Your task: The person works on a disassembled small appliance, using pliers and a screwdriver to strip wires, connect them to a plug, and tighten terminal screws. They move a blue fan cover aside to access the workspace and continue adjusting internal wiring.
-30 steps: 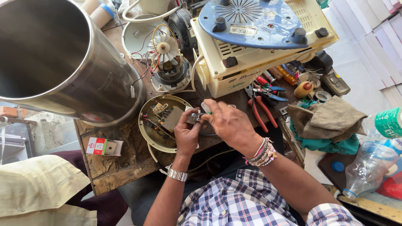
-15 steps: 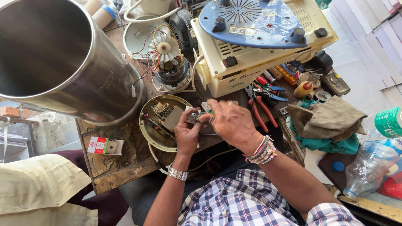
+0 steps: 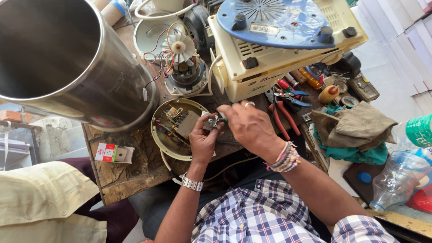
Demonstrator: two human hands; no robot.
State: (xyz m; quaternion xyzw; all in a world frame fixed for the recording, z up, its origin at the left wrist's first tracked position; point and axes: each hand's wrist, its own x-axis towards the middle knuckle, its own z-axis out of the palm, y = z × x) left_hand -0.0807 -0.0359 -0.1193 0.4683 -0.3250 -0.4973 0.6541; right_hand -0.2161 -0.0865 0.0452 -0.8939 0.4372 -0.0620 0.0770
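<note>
My left hand (image 3: pixel 203 143) pinches a small grey electrical part (image 3: pixel 211 122) over the front of a worn wooden bench (image 3: pixel 121 173). My right hand (image 3: pixel 249 127) is closed around a thin tool with a green tip, its end touching that part. Just left of the hands lies a round cream appliance base (image 3: pixel 158 135), open, with a circuit board and wires inside. A watch is on my left wrist, bead bracelets on my right.
A large steel pot (image 3: pixel 58 58) fills the upper left. Behind are an exposed motor with fan (image 3: pixel 182 67) and a cream appliance with a blue top (image 3: pixel 279 36). Red-handled pliers (image 3: pixel 283 114), rags (image 3: pixel 351 130) and a plastic bottle (image 3: pixel 396 177) lie right. A small red-white box (image 3: pixel 112 153) sits left.
Both hands stay at the small part with only slight finger shifts. Nothing else on the bench has moved.
</note>
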